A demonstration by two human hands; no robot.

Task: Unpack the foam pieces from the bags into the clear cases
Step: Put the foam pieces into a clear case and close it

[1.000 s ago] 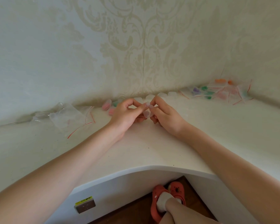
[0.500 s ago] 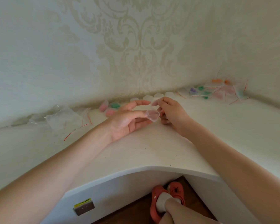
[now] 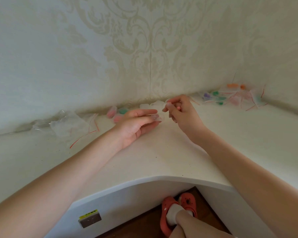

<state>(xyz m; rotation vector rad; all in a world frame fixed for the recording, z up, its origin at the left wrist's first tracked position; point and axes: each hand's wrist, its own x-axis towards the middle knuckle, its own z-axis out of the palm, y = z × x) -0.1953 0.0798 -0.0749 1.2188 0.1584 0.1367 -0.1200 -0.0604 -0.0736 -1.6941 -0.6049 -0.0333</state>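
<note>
My left hand (image 3: 138,121) lies palm up on the white desk (image 3: 162,152) and pinches a small clear case half (image 3: 156,118) at its fingertips. My right hand (image 3: 181,112) hovers just right of it, fingers curled, pinching a small translucent piece (image 3: 168,105) that may be the other half. Several empty clear cases (image 3: 149,105) sit against the wall behind the hands. Cases with pink and green foam (image 3: 118,114) lie left of them. Bags with coloured foam pieces (image 3: 230,98) are heaped in the right corner.
Emptied clear bags with red seal strips (image 3: 67,125) lie at the left by the wall. The patterned wall closes the desk on the back and right. The desk's curved front edge (image 3: 158,179) is near me, with feet in red slippers (image 3: 177,210) below.
The hands were together on one clear case. They have pulled apart: the left turned palm up with a clear half, and the right lifted back and right with a small piece.
</note>
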